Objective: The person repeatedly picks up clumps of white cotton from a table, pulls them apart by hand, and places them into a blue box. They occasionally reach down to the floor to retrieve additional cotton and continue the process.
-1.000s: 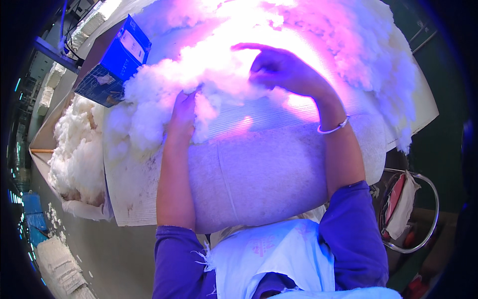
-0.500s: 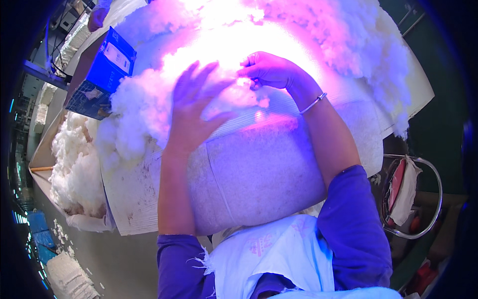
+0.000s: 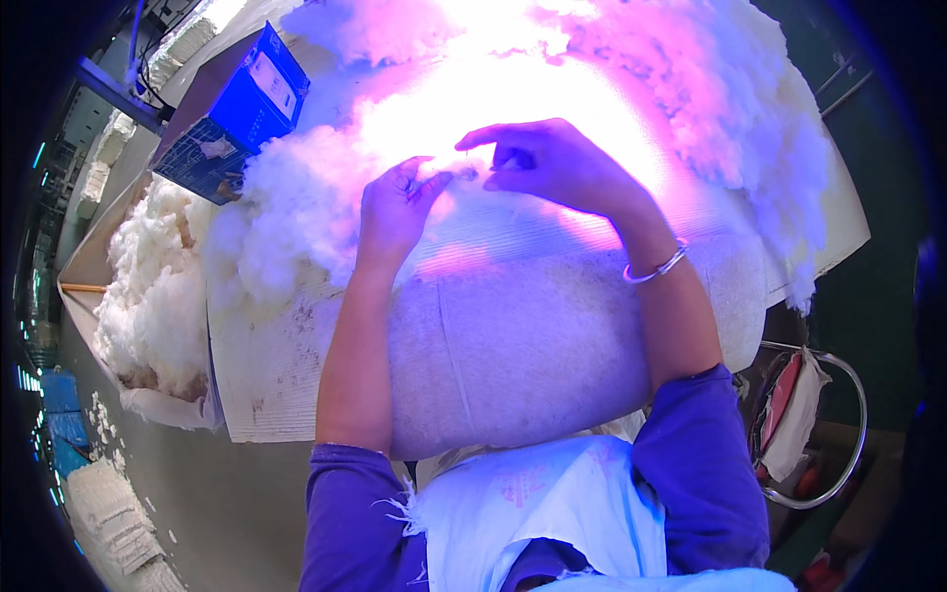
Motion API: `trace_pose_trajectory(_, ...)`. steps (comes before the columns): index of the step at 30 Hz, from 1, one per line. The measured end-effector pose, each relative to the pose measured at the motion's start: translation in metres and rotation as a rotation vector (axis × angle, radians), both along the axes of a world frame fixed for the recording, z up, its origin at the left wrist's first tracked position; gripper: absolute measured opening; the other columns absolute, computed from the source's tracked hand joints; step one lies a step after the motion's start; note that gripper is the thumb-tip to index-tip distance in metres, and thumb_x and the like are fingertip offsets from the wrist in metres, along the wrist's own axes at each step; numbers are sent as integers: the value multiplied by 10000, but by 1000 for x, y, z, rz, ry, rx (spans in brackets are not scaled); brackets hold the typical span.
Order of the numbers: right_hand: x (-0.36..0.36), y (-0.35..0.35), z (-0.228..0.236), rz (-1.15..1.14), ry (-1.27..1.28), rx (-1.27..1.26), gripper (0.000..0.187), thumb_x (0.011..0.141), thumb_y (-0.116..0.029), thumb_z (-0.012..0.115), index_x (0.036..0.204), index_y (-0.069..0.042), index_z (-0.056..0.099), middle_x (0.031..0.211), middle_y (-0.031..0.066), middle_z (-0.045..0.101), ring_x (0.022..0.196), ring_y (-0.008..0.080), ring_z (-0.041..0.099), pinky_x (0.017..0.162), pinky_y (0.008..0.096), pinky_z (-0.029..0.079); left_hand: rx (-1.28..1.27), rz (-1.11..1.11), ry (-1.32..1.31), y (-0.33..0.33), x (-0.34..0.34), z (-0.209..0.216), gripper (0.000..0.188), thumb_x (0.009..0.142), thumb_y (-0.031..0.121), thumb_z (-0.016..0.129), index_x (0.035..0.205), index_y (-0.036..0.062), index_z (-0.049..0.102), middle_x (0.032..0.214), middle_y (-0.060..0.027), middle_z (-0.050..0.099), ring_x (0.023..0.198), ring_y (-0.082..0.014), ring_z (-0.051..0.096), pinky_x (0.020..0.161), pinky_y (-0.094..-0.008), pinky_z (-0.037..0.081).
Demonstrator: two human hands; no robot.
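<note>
Under the bright pink-violet light, my left hand [image 3: 393,209] is raised over the table with thumb and fingers drawn together. At its fingertips is a small tuft of fluffy fibre [image 3: 466,173], partly washed out by glare. My right hand [image 3: 567,170] faces it from the right, its thumb and forefinger parted in a C shape around the tuft's far side. No contact between that hand and the tuft can be made out. Loose white fibre [image 3: 296,212] lies left of my left hand, and more fibre [image 3: 730,118] is heaped at the far right.
A blue box [image 3: 242,104] stands at the back left. Below it, a bin [image 3: 79,266] holds white fibre. A padded roll [image 3: 523,345] lies along the near table edge, under my forearms. At the right is a chair with a curved metal frame [image 3: 860,414].
My left hand's spread fingers have come together by the tuft. My right hand has gone from a pinch to a parted thumb and forefinger. The whole view has shifted slightly.
</note>
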State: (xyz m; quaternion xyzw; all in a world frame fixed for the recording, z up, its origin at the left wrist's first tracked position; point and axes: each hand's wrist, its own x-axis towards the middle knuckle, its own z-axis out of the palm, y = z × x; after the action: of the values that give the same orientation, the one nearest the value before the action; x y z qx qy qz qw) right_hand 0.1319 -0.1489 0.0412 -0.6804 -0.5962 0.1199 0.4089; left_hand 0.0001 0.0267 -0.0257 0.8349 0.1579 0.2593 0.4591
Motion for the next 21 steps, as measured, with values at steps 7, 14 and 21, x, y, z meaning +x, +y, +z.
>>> trace_pose_trajectory(7, 4, 21, -28, -30, 574, -17, 170, 859, -94, 623, 1011, -36, 672, 778, -10, 641, 654, 49, 561, 569, 202, 470, 106, -199, -331, -7, 5, 2, 264, 769, 201, 729, 956, 39, 634, 806, -18, 589, 694, -98, 542, 652, -254, 452)
trace_pose_trajectory(14, 23, 2, -4, -136, 773, 314, 178, 875, -144, 604, 993, -24, 659, 817, 6, 634, 661, 63, 566, 610, 221, 485, -54, -163, -174, -7, 1, 2, 243, 738, 136, 746, 904, -2, 633, 893, -57, 605, 804, -138, 592, 747, -259, 493)
trace_pose_trajectory(21, 8, -8, 3, -61, 446, 182, 187, 812, -65, 633, 996, -45, 660, 743, 19, 626, 659, 76, 573, 597, 221, 481, 93, -143, -205, -9, 2, 0, 242, 728, 107, 740, 916, -3, 636, 911, -66, 609, 826, -155, 594, 748, -263, 493)
